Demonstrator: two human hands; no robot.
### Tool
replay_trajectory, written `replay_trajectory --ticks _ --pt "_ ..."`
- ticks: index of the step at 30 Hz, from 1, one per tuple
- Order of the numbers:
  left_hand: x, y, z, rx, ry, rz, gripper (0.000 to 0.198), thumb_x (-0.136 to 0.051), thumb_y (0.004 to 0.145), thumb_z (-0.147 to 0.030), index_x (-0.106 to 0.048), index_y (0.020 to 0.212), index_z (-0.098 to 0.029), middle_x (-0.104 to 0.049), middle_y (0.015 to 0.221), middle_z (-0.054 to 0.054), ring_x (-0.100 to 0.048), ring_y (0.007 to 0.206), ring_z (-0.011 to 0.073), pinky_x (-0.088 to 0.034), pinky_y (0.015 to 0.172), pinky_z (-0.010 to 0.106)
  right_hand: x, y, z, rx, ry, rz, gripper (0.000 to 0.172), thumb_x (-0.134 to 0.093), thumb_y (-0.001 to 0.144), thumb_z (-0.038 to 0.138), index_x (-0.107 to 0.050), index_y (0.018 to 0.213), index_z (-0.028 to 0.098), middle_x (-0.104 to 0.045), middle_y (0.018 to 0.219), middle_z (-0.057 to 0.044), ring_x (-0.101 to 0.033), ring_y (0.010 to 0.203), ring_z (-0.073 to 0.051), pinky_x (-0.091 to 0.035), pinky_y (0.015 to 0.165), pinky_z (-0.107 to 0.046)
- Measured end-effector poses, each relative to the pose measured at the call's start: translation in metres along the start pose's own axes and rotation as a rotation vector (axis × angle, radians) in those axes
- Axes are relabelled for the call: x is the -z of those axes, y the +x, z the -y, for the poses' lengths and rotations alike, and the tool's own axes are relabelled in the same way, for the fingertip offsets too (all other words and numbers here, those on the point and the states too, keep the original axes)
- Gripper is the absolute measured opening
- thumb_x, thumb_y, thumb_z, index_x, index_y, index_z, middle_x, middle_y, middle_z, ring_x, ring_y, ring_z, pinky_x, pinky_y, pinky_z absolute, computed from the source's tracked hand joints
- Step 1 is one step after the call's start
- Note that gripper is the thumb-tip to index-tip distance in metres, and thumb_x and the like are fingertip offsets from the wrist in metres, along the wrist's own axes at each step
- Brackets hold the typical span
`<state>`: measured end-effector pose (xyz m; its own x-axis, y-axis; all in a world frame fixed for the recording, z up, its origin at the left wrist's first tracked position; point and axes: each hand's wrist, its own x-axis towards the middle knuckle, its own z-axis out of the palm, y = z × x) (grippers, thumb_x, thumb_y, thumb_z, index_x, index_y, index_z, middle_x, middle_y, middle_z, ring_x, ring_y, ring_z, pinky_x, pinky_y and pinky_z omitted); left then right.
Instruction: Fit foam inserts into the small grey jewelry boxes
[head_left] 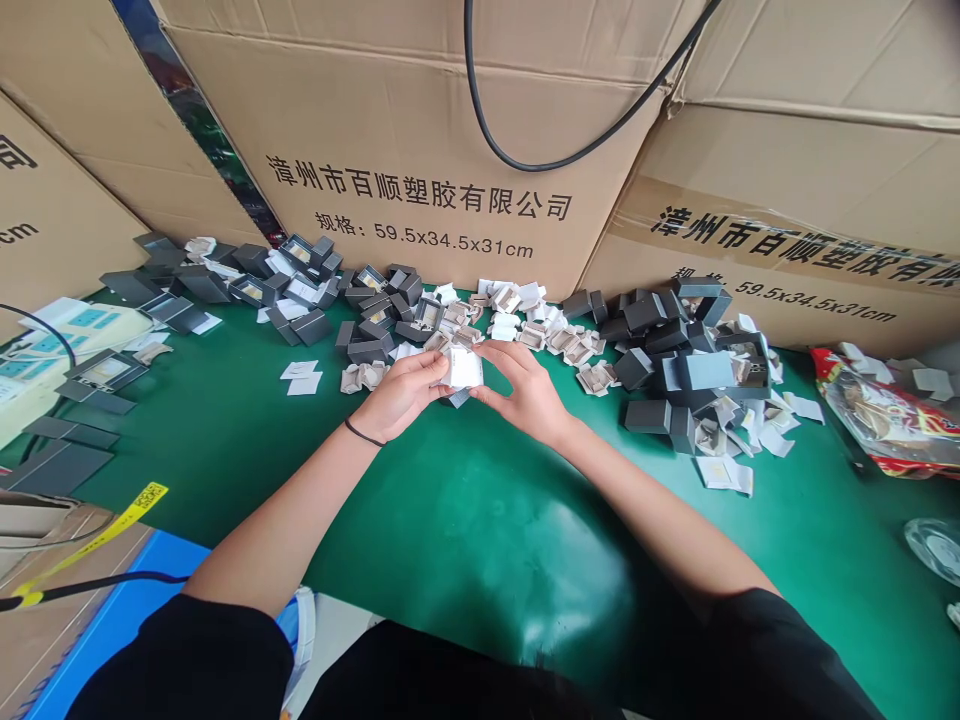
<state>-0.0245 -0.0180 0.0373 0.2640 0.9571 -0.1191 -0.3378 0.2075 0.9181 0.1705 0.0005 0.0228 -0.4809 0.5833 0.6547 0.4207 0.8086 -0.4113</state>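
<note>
Black clothing [442,675] along the bottom edge, with a black sleeve [180,660] on each arm. Beyond, a glossy green tabletop [450,520], and bare forearms [660,510] stretched across it toward the middle. Left hand [401,392], with a thin black band [364,434] at the wrist, thumb and fingers clamped on the left side of a small white piece [464,367]. Right hand [531,392] at the opposite side, thumb and forefinger apart, forefinger by the upper corner, thumb by the lower; cannot tell whether gripping or merely touching. White piece between both hands, just in front of a scatter of white inserts [517,310]. Left of that scatter, loosely heaped dark grey boxes [369,345], some open; to the right, a denser pile of similar boxes [649,415]. Near the left heap, overlapping white cards [304,384]. Far right, a red-edged packet [889,415]; nearer, a clear round container [937,548]. At the back, large printed cardboard cartons [420,110], with a black cable [525,166] looped in front
</note>
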Motion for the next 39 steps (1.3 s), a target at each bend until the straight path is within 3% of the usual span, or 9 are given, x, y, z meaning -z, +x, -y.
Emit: replay_trajectory --ticks 10,22,30,39 --pt "-0.005 -0.002 0.002 0.024 -0.017 0.047 0.023 -0.067 0.077 -0.034 -0.069 0.091 -0.016 -0.061 0.09 0.005 -0.054 0.084 0.0159 -0.044 0.077 0.03 0.004 0.003 0.009 0.051 0.022 -0.061 0.035 -0.056 0.086 0.036 -0.051 0.118 0.022 -0.059 0.107 -0.011 -0.056 0.101 -0.023 -0.051 0.085 -0.04" --pt "-0.001 -0.001 0.003 0.014 0.037 0.034 0.026 -0.066 0.077 -0.035 -0.067 0.093 -0.015 -0.058 0.086 0.005 -0.053 0.081 0.0154 -0.044 0.072 0.03 -0.002 -0.001 0.011 0.005 0.013 -0.004 0.048 -0.055 0.086 0.042 -0.046 0.129 0.023 -0.057 0.112 -0.011 -0.052 0.105 -0.024 -0.049 0.088 -0.041" --pt "-0.004 -0.003 -0.001 -0.016 0.174 0.049 0.024 -0.066 0.077 -0.039 -0.064 0.08 -0.014 -0.052 0.072 0.002 -0.045 0.064 0.0105 -0.036 0.057 0.025 0.002 0.001 0.016 -0.067 0.049 0.013 0.046 -0.055 0.084 0.049 -0.052 0.123 0.024 -0.059 0.107 -0.01 -0.055 0.101 -0.025 -0.05 0.085 -0.041" --pt "-0.004 -0.002 0.002 -0.048 0.223 0.059 0.028 -0.066 0.076 -0.042 -0.061 0.073 -0.014 -0.048 0.069 0.0 -0.042 0.062 0.0091 -0.034 0.056 0.025 -0.004 -0.003 0.018 -0.1 0.03 -0.004 0.042 -0.058 0.083 0.046 -0.054 0.118 0.023 -0.06 0.107 -0.01 -0.055 0.1 -0.024 -0.05 0.085 -0.04"
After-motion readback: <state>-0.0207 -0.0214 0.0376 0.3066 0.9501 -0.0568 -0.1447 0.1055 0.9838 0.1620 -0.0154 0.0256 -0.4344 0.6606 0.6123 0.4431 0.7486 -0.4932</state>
